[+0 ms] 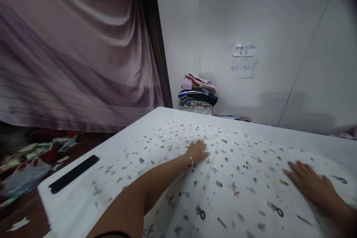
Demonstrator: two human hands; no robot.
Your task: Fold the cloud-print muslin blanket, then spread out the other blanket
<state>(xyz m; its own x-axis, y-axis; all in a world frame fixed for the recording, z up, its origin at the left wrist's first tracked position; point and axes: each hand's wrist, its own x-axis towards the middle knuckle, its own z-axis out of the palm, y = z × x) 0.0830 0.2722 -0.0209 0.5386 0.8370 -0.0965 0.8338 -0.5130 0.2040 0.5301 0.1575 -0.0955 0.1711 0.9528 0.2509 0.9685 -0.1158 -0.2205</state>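
Observation:
A white cloth with small printed motifs (240, 171) lies spread over a white table (156, 119). My left hand (198, 150) is stretched far out and rests flat on the cloth near its far edge, fingers apart, a bracelet on the wrist. Nearer to me at the right, my right hand (308, 184) also lies flat on the cloth with its fingers spread. Neither hand holds anything. A shallow fold runs down the cloth between the two hands.
A black flat bar (74, 174) lies at the table's left corner. A stack of folded clothes (198, 95) sits against the white wall behind the table. A mauve curtain (72, 52) hangs at left, with bags and scraps (30, 160) on the floor below.

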